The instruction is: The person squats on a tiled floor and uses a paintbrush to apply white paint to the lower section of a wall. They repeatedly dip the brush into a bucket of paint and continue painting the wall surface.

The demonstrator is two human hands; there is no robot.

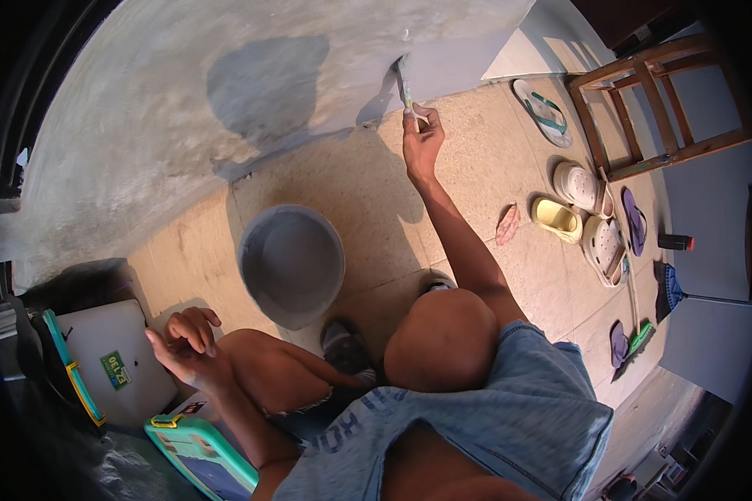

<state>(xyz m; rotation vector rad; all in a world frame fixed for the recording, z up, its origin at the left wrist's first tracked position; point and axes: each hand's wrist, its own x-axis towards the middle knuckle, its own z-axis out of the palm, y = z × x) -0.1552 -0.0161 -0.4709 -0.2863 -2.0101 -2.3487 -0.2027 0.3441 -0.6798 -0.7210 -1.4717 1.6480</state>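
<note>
My right hand (423,139) is closed on the handle of a paintbrush (405,81), whose grey-coated bristles point up against the lower part of the wall (163,94). The wall carries uneven grey patches, with a smoother grey band low down near the brush. Between the wall and my feet a round bucket (292,267) stands on the tiled floor, grey inside; how full it is I cannot tell. My left hand (187,346) is raised over my left knee, fingers apart and bent, holding nothing.
Plastic boxes with teal-rimmed lids (216,448) stand at lower left beside black sheeting. On the right are a flip-flop (544,113), several clogs (603,250), a dry leaf (508,225), a green broom (636,347) and a wooden stool (658,106). My knees flank the bucket's near side.
</note>
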